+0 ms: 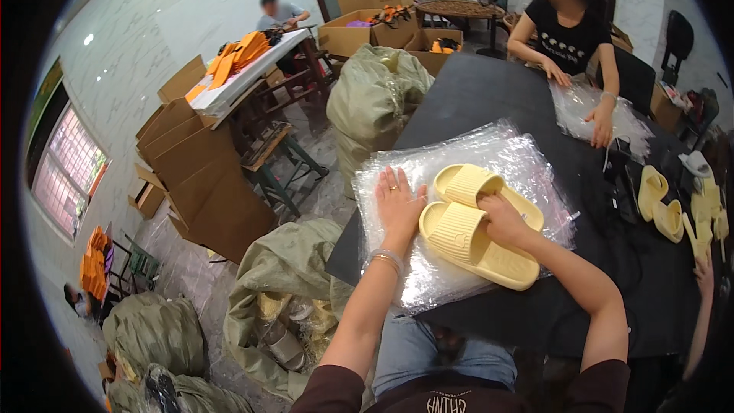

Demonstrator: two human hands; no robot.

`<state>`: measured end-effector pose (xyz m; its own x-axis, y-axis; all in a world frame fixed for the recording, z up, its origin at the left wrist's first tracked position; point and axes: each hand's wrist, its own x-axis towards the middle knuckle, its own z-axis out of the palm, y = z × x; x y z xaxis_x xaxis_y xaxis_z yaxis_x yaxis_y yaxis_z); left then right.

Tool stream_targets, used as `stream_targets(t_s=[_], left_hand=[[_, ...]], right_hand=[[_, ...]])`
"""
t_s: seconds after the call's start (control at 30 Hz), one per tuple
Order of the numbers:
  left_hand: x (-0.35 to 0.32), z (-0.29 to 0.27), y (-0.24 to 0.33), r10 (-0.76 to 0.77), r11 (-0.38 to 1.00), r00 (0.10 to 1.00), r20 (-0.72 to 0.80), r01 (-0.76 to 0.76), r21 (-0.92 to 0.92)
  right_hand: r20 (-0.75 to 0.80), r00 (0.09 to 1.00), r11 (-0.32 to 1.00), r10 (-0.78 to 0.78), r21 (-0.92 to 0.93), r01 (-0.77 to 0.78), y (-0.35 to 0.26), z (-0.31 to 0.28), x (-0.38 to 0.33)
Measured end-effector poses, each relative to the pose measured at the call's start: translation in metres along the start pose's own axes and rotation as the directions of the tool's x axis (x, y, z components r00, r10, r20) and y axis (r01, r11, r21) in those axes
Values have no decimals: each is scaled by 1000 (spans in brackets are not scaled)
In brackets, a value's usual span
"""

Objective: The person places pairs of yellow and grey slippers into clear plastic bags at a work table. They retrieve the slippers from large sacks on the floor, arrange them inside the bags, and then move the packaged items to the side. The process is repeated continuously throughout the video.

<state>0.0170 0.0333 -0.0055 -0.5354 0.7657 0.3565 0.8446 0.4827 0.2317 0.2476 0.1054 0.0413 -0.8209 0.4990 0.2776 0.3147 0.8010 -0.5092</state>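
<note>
1. Plainly, the pair of slippers (497, 260) is pale, creamy yellow all over — straps, footbeds and soles share one colour, with a matt, moulded look.
2. Each slipper has a broad, closed strap (451, 228) with fine raised ribs across it; the strap on the nearer slipper also bears a small raised figure, too small to make out well. The toes are rounded and open, the soles thick, the heels without backs.
3. Both slippers sit upright, soles down, side by side on a stack of clear plastic bags (409, 279), toes toward the left and heels toward the right.
4. The right hand (503, 220) is curled around the place where the two slippers meet, just behind the straps, holding the pair; its fingertips are hidden.
5. The left hand (399, 203) lies flat with fingers spread on the bags, just beside the toes — it grips nothing. A ring and a bangle show on that arm.
6. The glossy, crinkled stack rests on a black surface (466, 95). Across it a co-worker (566, 42) has both hands at another pile of clear bags (592, 111), and more yellow slippers (661, 203) lie at the right.
</note>
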Motion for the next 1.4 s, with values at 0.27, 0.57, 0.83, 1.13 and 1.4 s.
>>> stream_targets(t_s=[0.27,0.57,0.83,1.13,1.4], left_hand=[[0,0,9,21,1000,999,-41,-21,-1],[5,-1,13,36,986,998,51,-44,161],[2,1,12,35,980,998,47,-44,192],[1,-7,11,-11,971,997,79,-8,240],[4,-2,16,67,980,995,76,-80,181]], right_hand=[[-66,983,923,174,-337,-186,50,-69,-49],[-774,570,708,-276,-565,-423,32,-194,-114],[-982,189,358,-28,-186,-915,143,-322,-226],[-926,116,396,360,39,-918,158,-313,-164],[-803,591,981,-81,-168,-94,25,-141,47]])
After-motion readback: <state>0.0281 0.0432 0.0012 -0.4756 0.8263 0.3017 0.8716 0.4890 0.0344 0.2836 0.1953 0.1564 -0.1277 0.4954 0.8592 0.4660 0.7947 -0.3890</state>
